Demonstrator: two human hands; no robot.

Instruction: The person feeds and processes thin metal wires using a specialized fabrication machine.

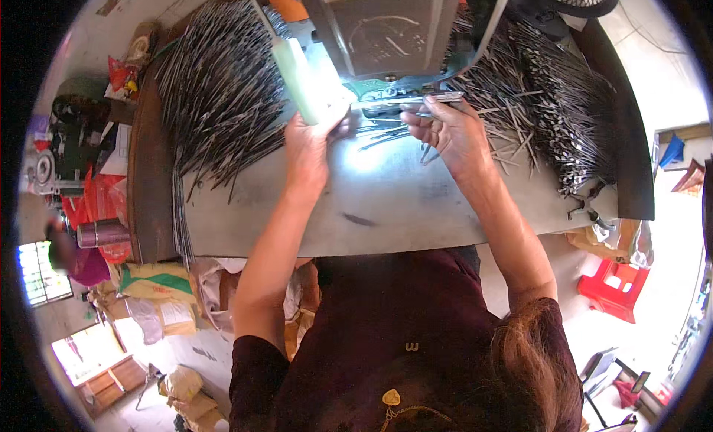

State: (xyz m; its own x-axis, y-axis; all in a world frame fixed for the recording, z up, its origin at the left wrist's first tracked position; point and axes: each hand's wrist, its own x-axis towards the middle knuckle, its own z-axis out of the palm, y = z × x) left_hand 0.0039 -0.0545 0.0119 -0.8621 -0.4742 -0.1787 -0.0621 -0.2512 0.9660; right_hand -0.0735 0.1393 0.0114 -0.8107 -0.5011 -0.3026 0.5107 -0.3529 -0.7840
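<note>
Hair (529, 358): a loose lock is draped over the dark shirt (416, 306) at the near right.
Pinched strip (390, 101): a thin metal strip is held over the far middle of the desk (401, 202), just to the near side of the grey machine housing (386, 31).
Long axis: the strip is aligned left to right, nearly level, its right end passed beyond the right fingers, its left end lost in glare.
Right hand (453, 131): the strip is pinched between thumb and forefinger, the other fingers being curled loosely; of the two, this hand is the nearer to it.
Left hand (306, 146): it is placed left of the strip, by the near end of the pale green lamp (293, 75); whether its fingers are closed on anything cannot be told, partly hidden as they are.
Free length: it is pointed leftward from the right fingers, toward the left hand; whether the two meet cannot be told.
Rods: loose rods (386, 138) are scattered between the hands; a left pile (223, 98) and a right pile (564, 98) are heaped far out on either side.
</note>
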